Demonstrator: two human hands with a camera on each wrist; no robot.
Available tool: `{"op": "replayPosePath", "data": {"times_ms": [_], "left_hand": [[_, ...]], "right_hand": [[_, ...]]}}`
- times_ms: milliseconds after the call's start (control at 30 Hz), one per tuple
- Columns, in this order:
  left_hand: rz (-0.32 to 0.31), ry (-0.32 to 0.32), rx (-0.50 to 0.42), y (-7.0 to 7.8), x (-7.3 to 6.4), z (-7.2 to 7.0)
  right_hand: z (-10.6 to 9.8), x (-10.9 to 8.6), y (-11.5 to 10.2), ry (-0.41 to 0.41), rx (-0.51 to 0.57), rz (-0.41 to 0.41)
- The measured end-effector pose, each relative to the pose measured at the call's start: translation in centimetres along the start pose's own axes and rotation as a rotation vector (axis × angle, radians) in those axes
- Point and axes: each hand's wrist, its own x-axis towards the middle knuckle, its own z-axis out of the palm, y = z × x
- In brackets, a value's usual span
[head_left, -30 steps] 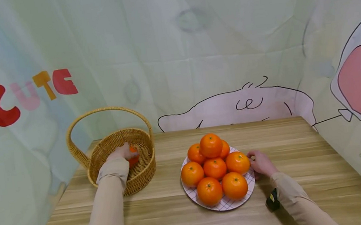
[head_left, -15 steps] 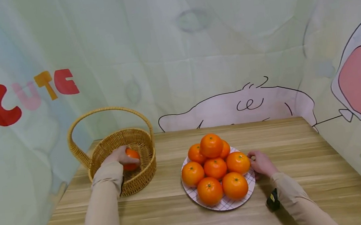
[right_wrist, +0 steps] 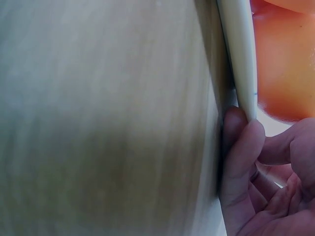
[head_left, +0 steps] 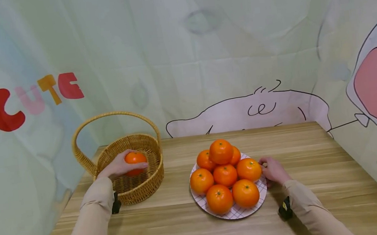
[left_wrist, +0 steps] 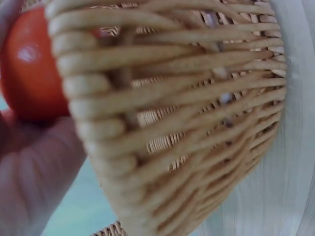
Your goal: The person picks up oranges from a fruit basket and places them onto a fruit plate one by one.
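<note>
My left hand [head_left: 119,166] grips an orange [head_left: 135,158] at the inside of a wicker basket [head_left: 142,193], thumb on the near side and fingers on the far side. In the left wrist view the same orange [left_wrist: 32,66] shows at the basket's woven rim [left_wrist: 91,101], partly hidden behind it. To the right, a round checked plate [head_left: 232,215] bears a heap of several oranges, with one orange [head_left: 220,151] on top. My right hand [head_left: 274,170] holds the plate's right edge; close up, its fingers [right_wrist: 243,147] are curled at the pale rim [right_wrist: 243,59].
The basket's tall handle [head_left: 113,113] arches over its opening. Both stand on a wooden table [head_left: 184,230], with a printed curtain [head_left: 183,75] behind and at the sides. Between basket and plate runs a strip of bare wood. A dark wrist device [head_left: 285,209] sits under the right sleeve.
My left hand has drawn back to the left with the orange, which shows more fully and slightly higher. The right hand and the plate have stayed put.
</note>
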Motion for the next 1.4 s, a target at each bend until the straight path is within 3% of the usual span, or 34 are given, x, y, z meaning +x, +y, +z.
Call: {"op": "replayPosePath", "data": {"times_ms": [200,600,933,1400], "left_hand": [[0.046,-0.021,-0.095,0.0,-0.8,0.2],[0.112,0.054,-0.129,1.6,-2.2,1.2],[0.128,0.120,-0.165,4.1,-2.7,3.4],[0.147,0.092,-0.151,7.9,-2.2,7.4]], "right_hand": [[0.0,0.0,0.0,-0.008,0.004,0.001],[0.0,0.1,-0.1,-0.007,0.005,-0.001],[0.1,0.1,0.3,0.006,-0.004,-0.010],[0.0,0.3,0.4,0.048,-0.072,-0.064]]}}
